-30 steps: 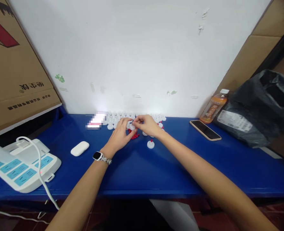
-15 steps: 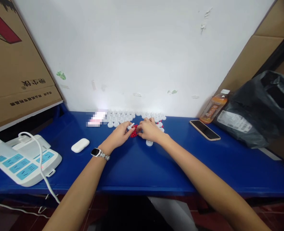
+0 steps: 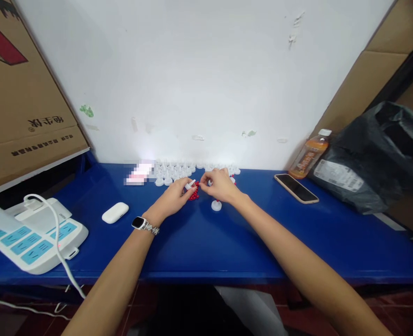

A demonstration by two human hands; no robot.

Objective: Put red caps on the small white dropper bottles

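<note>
My left hand point(image 3: 176, 192) is closed on a white nozzle cap point(image 3: 190, 184), its narrow end tilted up to the right. Just right of it, my right hand point(image 3: 219, 185) pinches a small red tip point(image 3: 197, 184) between thumb and forefinger, close to the white piece; the fingertips partly hide it. Below both hands' fingertips lies a pile of small red tips point(image 3: 193, 196). A white nozzle cap with a red top point(image 3: 216, 206) stands on the table under my right hand. Behind the hands stand several white nozzle caps point(image 3: 173, 171), and red shows on some at the right.
On the blue table point(image 3: 199, 247) lie a white earphone case point(image 3: 115, 213) and a power strip point(image 3: 35, 238) with a cable at left. A phone point(image 3: 296, 188), a drink bottle point(image 3: 309, 156) and a black plastic bag point(image 3: 370, 158) are at right. A white wall point(image 3: 199, 84) stands behind.
My right hand has lifted slightly off the red pile, and its thumb and forefinger have come together. The nearest white cap shows more fully. My left hand keeps its white piece.
</note>
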